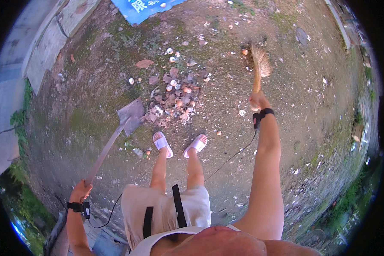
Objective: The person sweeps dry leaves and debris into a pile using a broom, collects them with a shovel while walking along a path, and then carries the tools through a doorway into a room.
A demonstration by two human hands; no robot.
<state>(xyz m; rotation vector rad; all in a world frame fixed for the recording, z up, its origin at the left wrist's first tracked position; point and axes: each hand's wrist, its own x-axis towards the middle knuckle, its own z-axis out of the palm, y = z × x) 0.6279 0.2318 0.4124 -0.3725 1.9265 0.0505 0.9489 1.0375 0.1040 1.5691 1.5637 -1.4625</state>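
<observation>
My left hand (79, 191) is closed round the end of a long wooden handle, whose flat metal blade makes it a shovel (131, 115). The blade rests on the ground at the left side of a pile of dry leaves (170, 102) mixed with eggshells. Stretched out ahead on the right, my right hand (259, 101) grips a short straw broom (260, 64) by its handle. The broom's bristles point away from me and seem to touch the dirt. Close to their left side lies a brownish eggshell (244, 51).
Bare dirt ground (311, 128) with moss and scattered white bits spreads all round. A blue sheet (145, 8) lies at the far edge, and concrete slabs (46, 55) line the left. Plants (25, 205) grow at lower left. A thin cable (230, 158) runs from my right wrist.
</observation>
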